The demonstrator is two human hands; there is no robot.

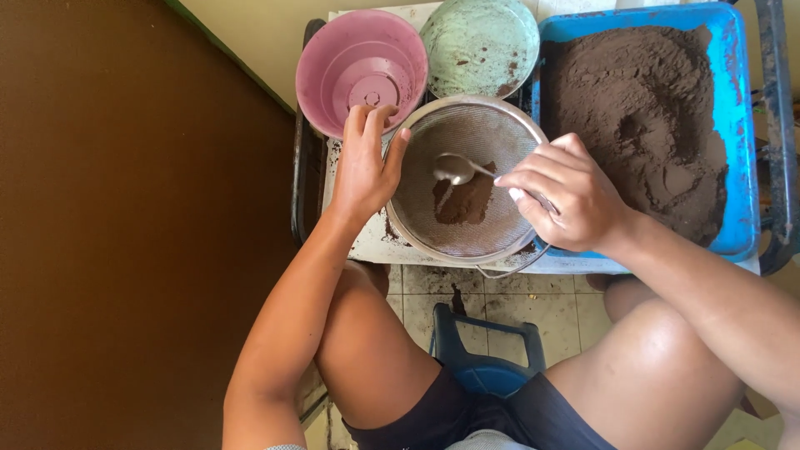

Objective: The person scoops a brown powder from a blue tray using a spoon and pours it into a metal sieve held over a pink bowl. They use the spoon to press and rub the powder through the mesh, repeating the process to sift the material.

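Left hand (pixel 364 162) gripping sieve (pixel 463 179) rim, right hand (pixel 567 196) pinching spoon (pixel 457 168) inside it

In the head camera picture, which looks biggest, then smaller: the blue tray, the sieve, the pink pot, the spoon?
1. Blue tray
2. Sieve
3. Pink pot, looking only a little smaller than the sieve
4. Spoon, partly hidden by the right hand

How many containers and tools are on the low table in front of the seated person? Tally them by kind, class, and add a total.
Bowls: 2, a pink bowl and a green bowl
Trays: 1, a blue tray of brown powder
Sieves: 1, a sieve steadied by the left hand
Spoons: 1, a spoon held by the right hand
Total: 5
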